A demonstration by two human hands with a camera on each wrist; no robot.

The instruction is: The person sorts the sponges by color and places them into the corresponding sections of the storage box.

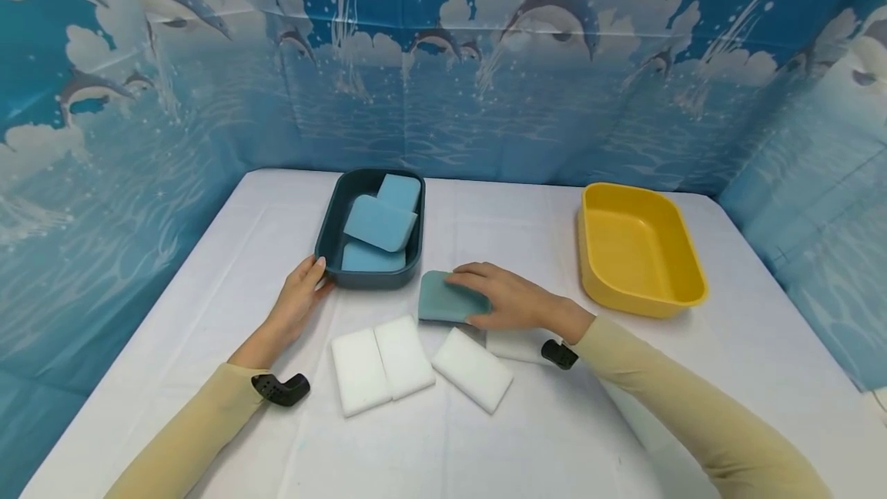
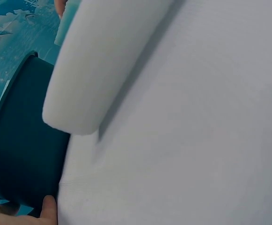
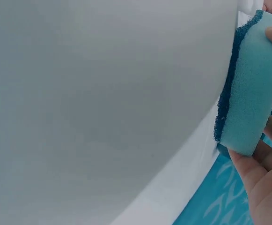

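My right hand [image 1: 509, 299] grips a scouring sponge [image 1: 446, 297] with its fingers and thumb, just right of the dark teal bin's near end. In the right wrist view the sponge [image 3: 255, 84] shows light blue foam with a dark blue scrubbing layer. My left hand [image 1: 296, 299] holds the near left corner of the dark teal bin [image 1: 367, 280], thumb at the rim. The left wrist view shows fingers at the bin [image 2: 23, 140]. Inside the bin lie three blue sponges [image 1: 379, 223], one overlapping the others.
Several white sponge blocks lie in front of the bin: a side-by-side pair [image 1: 383, 366], a tilted one [image 1: 474, 370] and one [image 1: 516, 345] partly under my right wrist. A yellow bin [image 1: 634, 249] stands at the right. A dolphin-print curtain [image 1: 443, 122] encloses the white table [image 1: 346, 460].
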